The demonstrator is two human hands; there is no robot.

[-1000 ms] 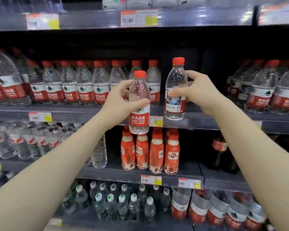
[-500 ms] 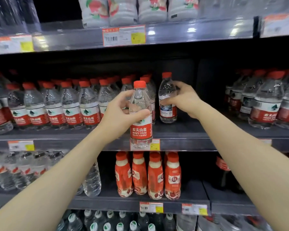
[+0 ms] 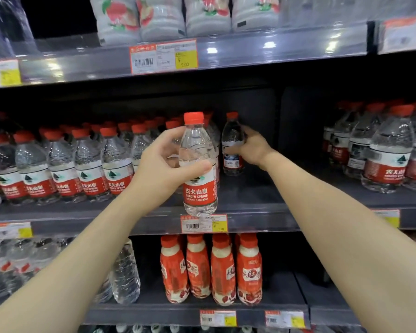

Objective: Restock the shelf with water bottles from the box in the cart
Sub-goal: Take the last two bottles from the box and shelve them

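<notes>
Bottle [image 3: 198,188] upright in left hand [image 3: 162,170] grip; right hand [image 3: 253,148] grips rear bottle [image 3: 231,140].

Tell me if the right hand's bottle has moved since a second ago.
Yes. The bottle went deeper onto the shelf, away from the price tag at its edge; the right hand grips it.

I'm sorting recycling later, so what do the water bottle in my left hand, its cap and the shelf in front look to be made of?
Water bottle in the left hand: clear, glossy plastic; the background shows through it and it glints. Cap: opaque red plastic, smooth by the look. Shelf: dark grey, matte, probably painted metal, though the picture leaves that open.
</notes>
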